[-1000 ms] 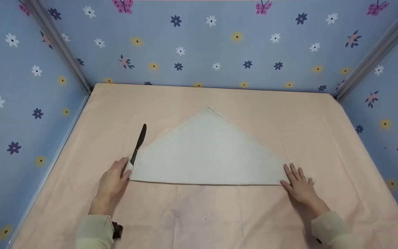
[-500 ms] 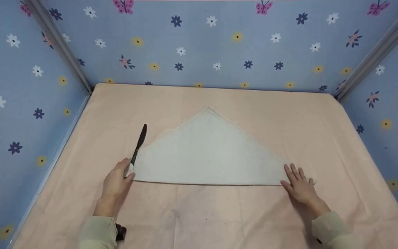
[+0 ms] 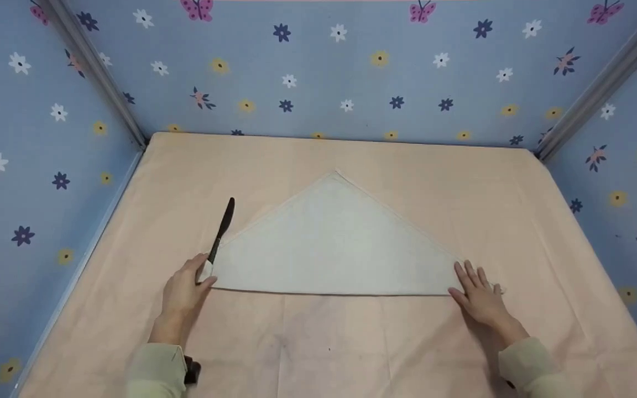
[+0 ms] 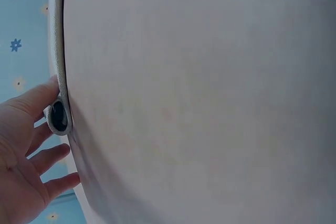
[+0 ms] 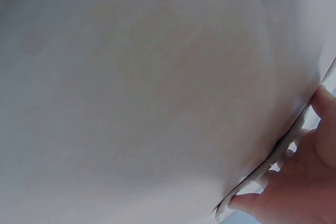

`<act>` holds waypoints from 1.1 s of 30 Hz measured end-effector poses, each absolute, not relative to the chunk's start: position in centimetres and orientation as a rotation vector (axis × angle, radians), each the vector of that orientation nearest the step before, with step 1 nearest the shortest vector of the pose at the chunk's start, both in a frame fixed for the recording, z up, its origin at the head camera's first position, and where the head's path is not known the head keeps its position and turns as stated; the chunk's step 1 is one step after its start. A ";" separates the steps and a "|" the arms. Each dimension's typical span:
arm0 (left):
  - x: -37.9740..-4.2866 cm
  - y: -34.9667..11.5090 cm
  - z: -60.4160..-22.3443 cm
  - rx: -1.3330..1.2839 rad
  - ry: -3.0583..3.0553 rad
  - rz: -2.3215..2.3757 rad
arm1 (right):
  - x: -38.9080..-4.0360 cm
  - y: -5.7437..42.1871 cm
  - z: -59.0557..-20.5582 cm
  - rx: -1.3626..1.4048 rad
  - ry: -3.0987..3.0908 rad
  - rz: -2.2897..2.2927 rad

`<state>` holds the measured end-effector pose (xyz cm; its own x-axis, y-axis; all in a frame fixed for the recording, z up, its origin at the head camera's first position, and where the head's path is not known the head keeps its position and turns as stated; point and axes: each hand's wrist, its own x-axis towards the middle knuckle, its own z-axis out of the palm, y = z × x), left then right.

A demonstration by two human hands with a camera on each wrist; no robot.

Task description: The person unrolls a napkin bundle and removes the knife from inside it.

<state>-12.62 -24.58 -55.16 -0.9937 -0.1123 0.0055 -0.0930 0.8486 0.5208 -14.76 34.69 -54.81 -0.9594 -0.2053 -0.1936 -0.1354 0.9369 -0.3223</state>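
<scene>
A pale cloth napkin [image 3: 335, 237], folded to a triangle, lies on the peach tablecloth with its point away from me. At its left corner my left hand [image 3: 183, 293] holds a small turned-over flap between thumb and fingers. A black table knife [image 3: 225, 221] points up and away from this flap, its lower end wrapped in the cloth. In the left wrist view the cloth curls around the knife's dark end [image 4: 58, 116], thumb and forefinger on either side. My right hand [image 3: 483, 298] presses the right corner flat with spread fingers, hiding part of that corner.
The peach tablecloth [image 3: 324, 348] shows light creases near me. Blue flowered panels [image 3: 318, 83] stand behind it and along both sides, joined by grey corner posts [image 3: 606, 77].
My left hand has shifted slightly right, turning the left corner a little further over the knife's lower end. The right hand stays in place on the other corner.
</scene>
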 end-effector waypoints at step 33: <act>-12.7 -25.9 -54.8 0.295 -3.007 -0.837 | -14.8 34.7 -54.7 -0.244 2.856 -0.449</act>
<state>-12.68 -25.95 -54.76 -0.9822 -0.1823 -0.0442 -0.1789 0.8397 0.5127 -14.80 34.71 -54.74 -0.9574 -0.2002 -0.2081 -0.1267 0.9388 -0.3203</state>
